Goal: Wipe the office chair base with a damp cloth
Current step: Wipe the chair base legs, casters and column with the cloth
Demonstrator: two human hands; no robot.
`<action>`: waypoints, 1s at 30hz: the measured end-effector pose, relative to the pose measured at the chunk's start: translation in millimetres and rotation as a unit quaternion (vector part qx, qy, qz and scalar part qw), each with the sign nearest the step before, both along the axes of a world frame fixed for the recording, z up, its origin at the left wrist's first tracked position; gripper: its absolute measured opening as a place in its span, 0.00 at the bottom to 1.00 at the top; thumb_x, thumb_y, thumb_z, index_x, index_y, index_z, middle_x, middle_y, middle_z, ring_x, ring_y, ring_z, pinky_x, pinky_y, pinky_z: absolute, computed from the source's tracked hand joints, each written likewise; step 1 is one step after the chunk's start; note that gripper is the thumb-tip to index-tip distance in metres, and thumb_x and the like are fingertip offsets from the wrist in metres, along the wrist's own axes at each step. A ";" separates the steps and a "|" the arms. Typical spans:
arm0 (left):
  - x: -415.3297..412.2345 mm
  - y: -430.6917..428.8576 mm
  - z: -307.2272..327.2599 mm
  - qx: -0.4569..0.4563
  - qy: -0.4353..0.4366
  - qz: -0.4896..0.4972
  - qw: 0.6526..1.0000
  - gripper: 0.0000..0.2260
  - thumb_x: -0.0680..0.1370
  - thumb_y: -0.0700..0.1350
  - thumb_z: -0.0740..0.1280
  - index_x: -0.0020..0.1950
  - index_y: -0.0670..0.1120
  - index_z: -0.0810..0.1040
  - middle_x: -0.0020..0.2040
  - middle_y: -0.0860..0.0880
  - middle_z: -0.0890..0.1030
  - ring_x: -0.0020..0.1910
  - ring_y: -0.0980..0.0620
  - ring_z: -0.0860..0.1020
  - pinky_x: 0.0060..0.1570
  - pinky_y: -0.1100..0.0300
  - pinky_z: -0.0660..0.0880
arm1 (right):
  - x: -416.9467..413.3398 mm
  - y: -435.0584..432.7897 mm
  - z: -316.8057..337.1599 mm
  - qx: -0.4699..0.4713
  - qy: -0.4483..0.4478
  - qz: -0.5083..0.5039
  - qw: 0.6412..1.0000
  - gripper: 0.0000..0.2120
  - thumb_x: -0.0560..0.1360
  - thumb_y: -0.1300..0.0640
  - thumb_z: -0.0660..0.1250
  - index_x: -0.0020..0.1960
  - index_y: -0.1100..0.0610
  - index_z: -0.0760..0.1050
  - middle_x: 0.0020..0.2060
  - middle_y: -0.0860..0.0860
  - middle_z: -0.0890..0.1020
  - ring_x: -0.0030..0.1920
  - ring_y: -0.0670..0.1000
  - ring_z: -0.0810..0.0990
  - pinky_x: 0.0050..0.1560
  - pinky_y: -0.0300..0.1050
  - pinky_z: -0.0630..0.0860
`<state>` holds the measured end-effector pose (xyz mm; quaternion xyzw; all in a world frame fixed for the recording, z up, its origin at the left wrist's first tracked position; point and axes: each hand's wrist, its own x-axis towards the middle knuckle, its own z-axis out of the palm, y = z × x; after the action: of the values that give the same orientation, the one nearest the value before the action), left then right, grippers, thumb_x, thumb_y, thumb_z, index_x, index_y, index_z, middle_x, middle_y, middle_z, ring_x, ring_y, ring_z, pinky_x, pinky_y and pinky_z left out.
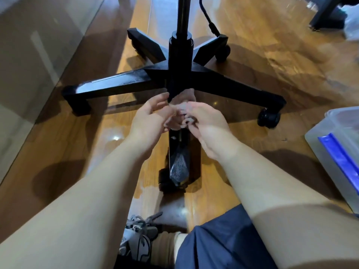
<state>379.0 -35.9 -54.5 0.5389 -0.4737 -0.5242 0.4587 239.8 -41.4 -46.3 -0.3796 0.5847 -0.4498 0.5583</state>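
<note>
Black chair base (pixel 153 74) sits on the floor straight ahead, five legs out from the hub and the column (pixel 179 45) rising far-centre. The cloth (pixel 182 100) is pale, small and bunched. It's held up in the air btwn both hands, just on the near side of the hub, not yet pressed on anything.

Left hand (pixel 149 115): fingers (pixel 161 98) only loosely curled, tips and thumb pinching the cloth's left edge. Right hand (pixel 206 121): fingers (pixel 186 117) curled tighter, w/ most of the wad gathered in them. Looks like the cloth is being refolded or bunched, prob. ahead of a wipe.

Key relation: the near leg (pixel 178 152) lies directly below the fingers. Its long axis runs near–far, from the hub back toward the person, ending at a caster (pixel 171 183) by the shoe (pixel 138 235). So the next stroke is likely straight down, then a pull along that axis. Both hands are about equally close, but the right has the better hold on the cloth. The leg's top shows a speckled sheen, maybe damp, can't tell.

Surface and room: glossy wooden floor (pixel 272 74) w/ strong glare. Left and right legs splay wide, w/ a caster (pixel 269 118) at the right tip. A translucent plastic box (pixel 334 133) w/ a blue handle (pixel 342 158) sits near right, well apart from the base. Another dark stand (pixel 326 16) is far right.
</note>
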 end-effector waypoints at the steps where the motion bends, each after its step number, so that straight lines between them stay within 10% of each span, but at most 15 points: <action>1: -4.7 -0.9 2.0 -0.035 -0.014 -0.041 0.998 0.20 0.74 0.50 0.69 0.66 0.55 0.74 0.56 0.54 0.80 0.53 0.58 0.80 0.50 0.64 0.77 | -0.5 -5.0 3.4 0.021 -0.119 -0.013 0.993 0.09 0.78 0.60 0.62 0.55 0.53 0.78 0.50 0.53 0.82 0.50 0.50 0.82 0.45 0.42 0.81; 4: -17.8 -6.7 -10.1 -0.135 -0.187 -0.056 0.971 0.16 0.72 0.44 0.73 0.59 0.50 0.76 0.48 0.57 0.80 0.47 0.65 0.79 0.42 0.77 0.71 | -12.9 -17.2 -1.8 0.000 -0.242 -0.030 0.970 0.14 0.80 0.66 0.54 0.53 0.53 0.75 0.52 0.53 0.81 0.51 0.51 0.81 0.44 0.44 0.81; 7: -22.2 -19.0 -24.9 -0.133 -0.329 0.082 0.931 0.07 0.76 0.44 0.66 0.44 0.50 0.68 0.39 0.53 0.74 0.36 0.57 0.74 0.29 0.69 0.65 | -22.0 -27.8 -20.2 -0.013 0.006 -0.088 0.996 0.15 0.78 0.65 0.56 0.51 0.50 0.77 0.51 0.51 0.81 0.53 0.51 0.80 0.55 0.49 0.79; 15: -42.0 -83.5 -24.4 -0.083 -0.207 0.156 0.962 0.07 0.76 0.42 0.62 0.42 0.45 0.79 0.33 0.53 0.82 0.39 0.58 0.82 0.33 0.76 0.71 | -5.9 -37.9 -48.4 0.002 -0.034 0.039 0.999 0.16 0.81 0.61 0.56 0.50 0.46 0.81 0.49 0.51 0.85 0.57 0.52 0.81 0.63 0.51 0.74; 18: -47.7 -81.7 -33.8 -0.146 -0.252 0.100 0.951 0.09 0.78 0.43 0.63 0.52 0.42 0.81 0.50 0.45 0.82 0.49 0.49 0.81 0.50 0.57 0.77 | -9.5 -38.4 -53.2 0.025 -0.094 0.011 0.995 0.18 0.81 0.61 0.55 0.47 0.49 0.83 0.53 0.58 0.82 0.59 0.59 0.78 0.59 0.47 0.75; 22: -19.1 -116.3 -29.7 -0.176 -0.362 0.135 0.905 0.08 0.80 0.45 0.61 0.54 0.43 0.75 0.43 0.51 0.77 0.41 0.51 0.75 0.39 0.67 0.65 | -11.2 -42.1 -61.8 0.056 -0.073 0.037 0.995 0.17 0.81 0.56 0.56 0.66 0.47 0.75 0.63 0.44 0.78 0.65 0.47 0.74 0.70 0.49 0.65; 30: -22.8 -102.7 -47.2 -0.144 -0.333 0.153 0.919 0.10 0.80 0.48 0.60 0.41 0.46 0.74 0.40 0.49 0.78 0.36 0.54 0.75 0.34 0.67 0.68 | -9.9 -42.3 -64.6 0.052 -0.103 0.000 0.993 0.15 0.80 0.58 0.59 0.58 0.43 0.79 0.50 0.45 0.84 0.54 0.45 0.80 0.64 0.46 0.71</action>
<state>356.3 -138.7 -101.7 0.6762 -0.5812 -0.1636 0.4221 229.9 -83.7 -110.9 -0.3013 0.5469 -0.4555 0.6345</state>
